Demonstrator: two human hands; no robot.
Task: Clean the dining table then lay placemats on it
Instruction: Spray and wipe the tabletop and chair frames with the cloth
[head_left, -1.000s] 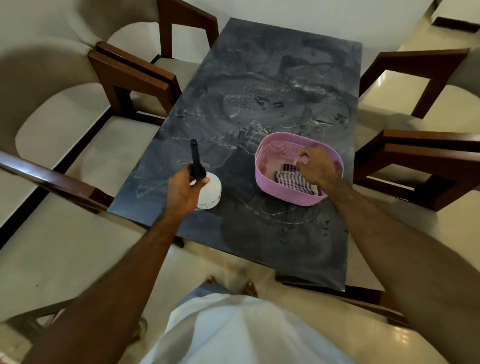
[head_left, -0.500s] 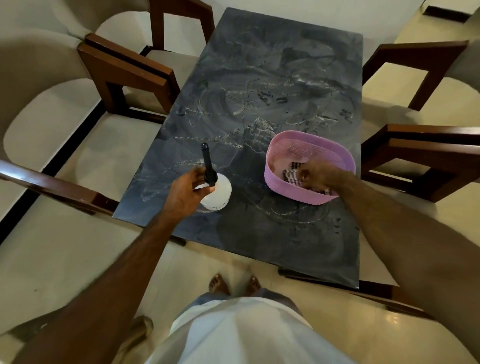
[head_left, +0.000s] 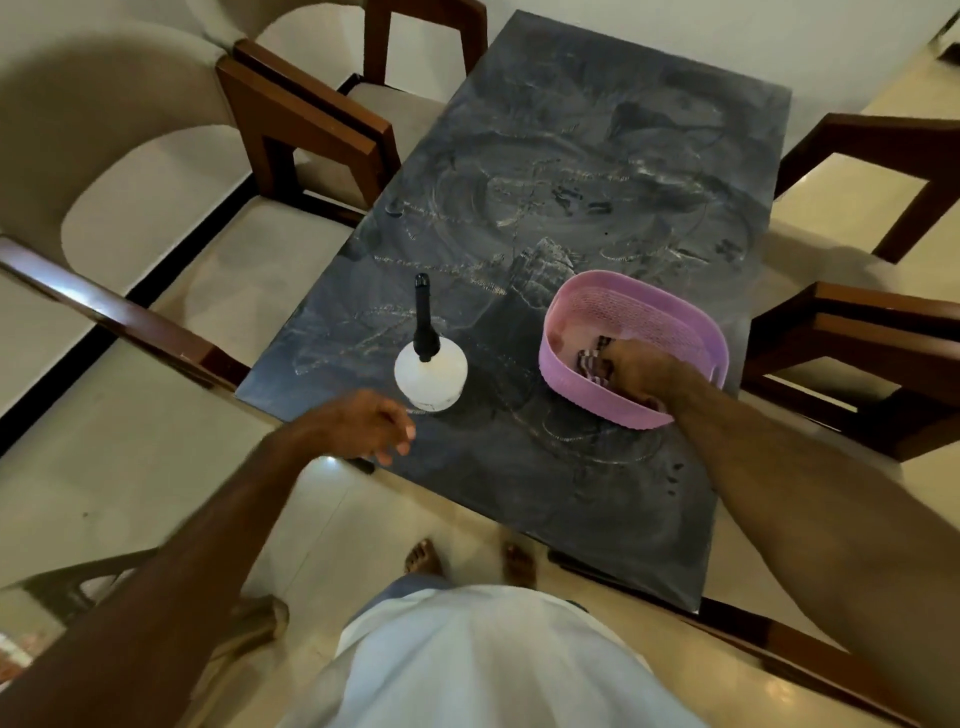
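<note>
No brand, label or writing is readable on anything in view. Your left hand (head_left: 358, 423) hangs just over the near left edge of the dark dining table (head_left: 597, 156), fingers loosely curled and holding nothing, a little short of the white spray bottle (head_left: 430, 375), which stands upright on the table with its black nozzle (head_left: 423, 317) pointing away from you. Your left forearm reaches in from the lower left and looks motion-blurred. Your right hand (head_left: 636, 371) is down inside the pink basket (head_left: 639, 306), which sits on the table to the right of the bottle. The fingers are curled over a striped cloth (head_left: 592, 358) lying in the basket; they appear to grip it, though the hand hides most of the contact. The tabletop shows pale wipe streaks and swirls. Wooden chairs (head_left: 306, 124) with cream seats stand along both sides.
</note>
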